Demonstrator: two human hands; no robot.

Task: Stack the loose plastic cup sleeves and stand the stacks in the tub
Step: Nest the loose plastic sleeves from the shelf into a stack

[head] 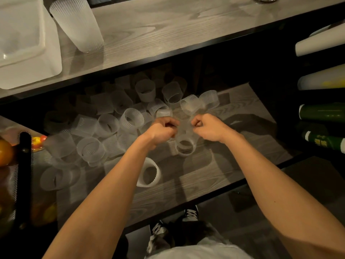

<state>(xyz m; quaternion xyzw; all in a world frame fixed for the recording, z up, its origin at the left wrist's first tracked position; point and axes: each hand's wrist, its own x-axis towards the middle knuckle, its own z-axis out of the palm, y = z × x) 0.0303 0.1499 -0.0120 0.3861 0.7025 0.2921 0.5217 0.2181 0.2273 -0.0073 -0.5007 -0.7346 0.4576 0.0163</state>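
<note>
Several loose translucent ribbed cup sleeves [112,116] lie heaped on the lower wooden shelf [214,176]. Over the heap's right part, my left hand [162,128] and my right hand [207,128] are fisted close together. Both grip a short stack of sleeves [184,146], which hangs between and below them with its opening towards me. Whether either hand holds a further sleeve I cannot tell. A single sleeve [149,173] lies nearer the front edge, under my left forearm. The white plastic tub [46,58] stands on the upper counter at the far left, with a tall stack of sleeves [76,25] on the counter beside it.
The upper counter's black front edge [168,53] overhangs the back of the heap. Paper rolls, white [321,42] and green [323,113], stick out at the right. Fruit [5,152] and a black post [25,165] are at the left. My shoes [190,214] show below the shelf.
</note>
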